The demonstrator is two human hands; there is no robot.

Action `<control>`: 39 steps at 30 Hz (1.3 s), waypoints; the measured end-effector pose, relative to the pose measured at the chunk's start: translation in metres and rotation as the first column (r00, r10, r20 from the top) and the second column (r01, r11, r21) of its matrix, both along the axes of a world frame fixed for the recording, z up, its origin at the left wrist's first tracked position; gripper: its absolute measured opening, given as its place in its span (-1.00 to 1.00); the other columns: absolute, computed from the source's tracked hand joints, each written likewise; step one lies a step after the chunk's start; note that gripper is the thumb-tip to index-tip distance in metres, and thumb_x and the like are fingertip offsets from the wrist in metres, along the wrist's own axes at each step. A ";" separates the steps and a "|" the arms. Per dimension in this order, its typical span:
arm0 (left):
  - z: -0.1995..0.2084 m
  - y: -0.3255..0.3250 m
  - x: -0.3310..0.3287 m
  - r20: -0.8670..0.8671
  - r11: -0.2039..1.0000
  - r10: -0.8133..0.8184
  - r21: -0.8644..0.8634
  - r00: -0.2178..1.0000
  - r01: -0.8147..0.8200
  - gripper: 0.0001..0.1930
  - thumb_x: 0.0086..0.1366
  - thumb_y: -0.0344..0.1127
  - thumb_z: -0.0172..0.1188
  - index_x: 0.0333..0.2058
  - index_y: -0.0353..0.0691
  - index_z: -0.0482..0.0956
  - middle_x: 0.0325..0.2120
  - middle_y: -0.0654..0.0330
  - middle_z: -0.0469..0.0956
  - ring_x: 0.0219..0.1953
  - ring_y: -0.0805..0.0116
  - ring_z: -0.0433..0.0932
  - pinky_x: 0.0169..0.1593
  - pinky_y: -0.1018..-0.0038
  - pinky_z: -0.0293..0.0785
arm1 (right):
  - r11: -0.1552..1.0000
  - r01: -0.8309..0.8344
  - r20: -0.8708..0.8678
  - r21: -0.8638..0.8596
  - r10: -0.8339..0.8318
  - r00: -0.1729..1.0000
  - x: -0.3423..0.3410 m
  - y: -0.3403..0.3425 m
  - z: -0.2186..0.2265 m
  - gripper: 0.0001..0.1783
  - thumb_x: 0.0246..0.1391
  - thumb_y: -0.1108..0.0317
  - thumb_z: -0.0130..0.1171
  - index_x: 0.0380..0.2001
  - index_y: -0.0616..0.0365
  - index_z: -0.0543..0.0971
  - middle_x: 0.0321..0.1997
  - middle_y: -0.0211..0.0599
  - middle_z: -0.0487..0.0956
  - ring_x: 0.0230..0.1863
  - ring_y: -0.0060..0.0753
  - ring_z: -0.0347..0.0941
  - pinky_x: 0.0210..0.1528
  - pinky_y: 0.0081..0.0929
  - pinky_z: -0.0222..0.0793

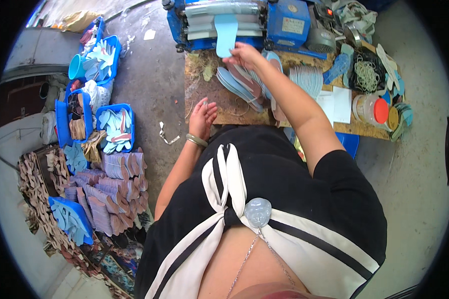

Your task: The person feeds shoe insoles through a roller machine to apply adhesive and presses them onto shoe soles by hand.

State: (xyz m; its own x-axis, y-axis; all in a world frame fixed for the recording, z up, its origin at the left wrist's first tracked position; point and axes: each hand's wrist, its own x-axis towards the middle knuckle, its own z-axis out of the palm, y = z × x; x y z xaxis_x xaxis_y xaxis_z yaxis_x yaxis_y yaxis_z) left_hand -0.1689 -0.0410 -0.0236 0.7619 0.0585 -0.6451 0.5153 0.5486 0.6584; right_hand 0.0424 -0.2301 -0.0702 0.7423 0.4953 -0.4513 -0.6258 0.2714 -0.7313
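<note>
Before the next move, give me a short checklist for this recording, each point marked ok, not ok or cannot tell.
1. Right hand on the light-blue insole: ok, fingers at its near end.
2. Insole's far end at the rollers: ok, it reaches them.
3. Rollers turning: cannot tell from one still.
4. Left hand clear of the rollers: ok, well apart, nothing visible in it.
5. Hanging fabric tie clear of the rollers: ok, it lies against the person's front.
6. Worktable free of other things near the right forearm: not ok, insole stacks lie beside it.
</note>
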 end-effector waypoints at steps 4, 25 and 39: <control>-0.003 -0.001 0.006 -0.029 0.999 -0.036 -0.022 0.999 0.036 -0.65 0.26 -0.29 -0.05 0.02 -0.22 0.25 -0.25 0.14 0.46 -0.27 0.41 0.47 -0.26 0.57 0.43 | 0.994 0.025 0.025 -0.106 -0.022 0.999 0.016 -0.008 0.022 -0.59 0.10 0.51 -0.13 0.05 0.27 0.19 -0.15 -0.03 0.48 -0.23 -0.32 0.52 -0.29 -0.65 0.51; -0.023 -0.054 0.048 -0.013 0.874 -0.432 0.238 0.902 0.423 -0.68 0.24 -0.35 -0.05 -0.01 -0.21 0.27 -0.31 0.19 0.49 -0.34 0.49 0.48 -0.31 0.62 0.42 | 0.248 0.228 0.261 -0.941 0.108 0.959 -0.105 -0.101 -0.039 0.16 -0.38 0.03 0.35 0.22 0.03 -0.15 0.22 0.13 0.02 0.12 0.17 0.17 0.08 -0.15 0.20; -0.123 -0.087 0.061 -0.302 0.972 -0.222 -0.148 0.927 0.184 -0.66 0.24 -0.10 -0.03 -0.14 -0.22 0.32 -0.27 0.10 0.45 -0.36 0.20 0.47 -0.34 0.33 0.45 | 0.448 0.340 0.551 -0.827 0.524 0.650 -0.140 -0.032 -0.010 -0.48 -0.24 0.51 0.11 -0.07 0.27 0.34 -0.18 0.01 0.42 -0.13 0.03 0.34 -0.12 -0.19 0.28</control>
